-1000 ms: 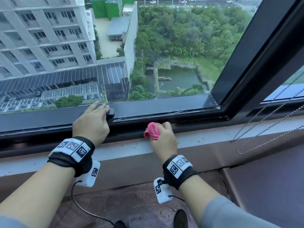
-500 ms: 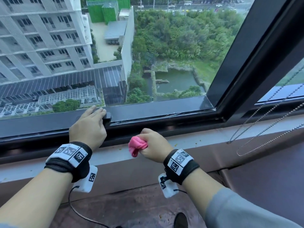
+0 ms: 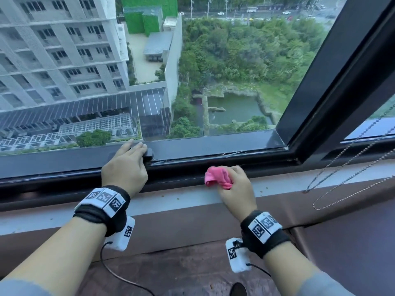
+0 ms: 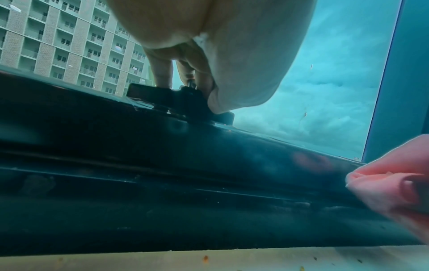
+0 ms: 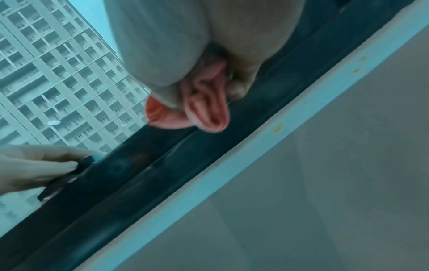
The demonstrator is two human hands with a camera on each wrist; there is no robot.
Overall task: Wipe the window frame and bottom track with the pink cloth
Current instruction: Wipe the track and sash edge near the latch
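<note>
The black window frame (image 3: 213, 147) runs across the head view, with the bottom track (image 3: 256, 165) just below it. My left hand (image 3: 126, 167) lies over the black window handle (image 3: 149, 153). In the left wrist view its fingers (image 4: 160, 73) sit behind the handle (image 4: 162, 97) and the thumb in front. My right hand (image 3: 235, 189) grips the bunched pink cloth (image 3: 218, 178) against the near edge of the track, right of the left hand. The cloth (image 5: 204, 108) sticks out from the curled fingers above the dark track (image 5: 162, 165). It also shows as a pink cloth (image 4: 390, 190) at the left wrist view's right edge.
A pale sill strip (image 3: 171, 199) with small specks runs below the track, and a brown ledge (image 3: 192, 263) lies nearer to me. Bead chains (image 3: 352, 174) hang across the sill at the right. A thick black mullion (image 3: 331, 82) rises diagonally at the right.
The right hand with the pink cloth dipped toward the sill and nearer the left hand, then moved right along the track. The left hand stayed on the handle.
</note>
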